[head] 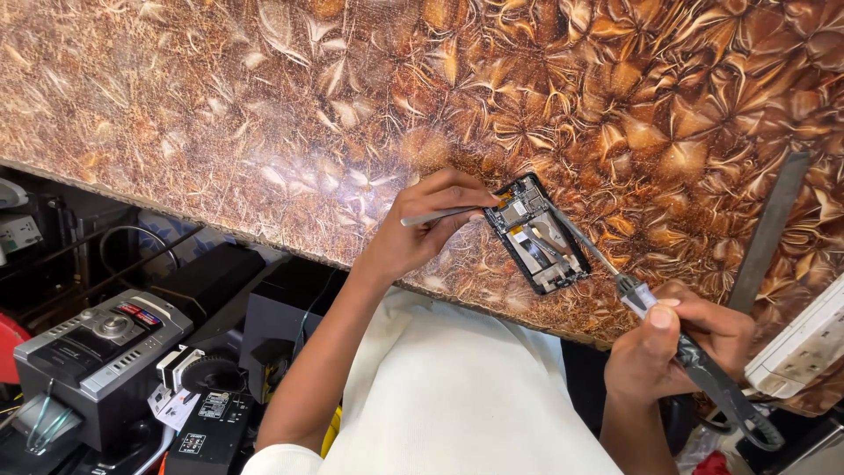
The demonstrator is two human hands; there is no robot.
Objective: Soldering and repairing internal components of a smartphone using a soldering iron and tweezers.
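An opened black phone point(536, 232) with its inner boards showing lies on the brown patterned tabletop point(352, 105) near the front edge. My left hand point(422, 229) pinches metal tweezers point(437, 215) whose tips reach the phone's top corner. My right hand point(673, 347) grips a soldering iron point(694, 361) by its dark taped handle; its thin metal tip point(580, 242) rests on the phone's right side.
A white power strip point(804, 339) sits at the table's right edge beside a flat dark metal strip point(769, 233). Below the table on the left stand a silver stereo unit point(97, 339), black boxes and loose electronic parts.
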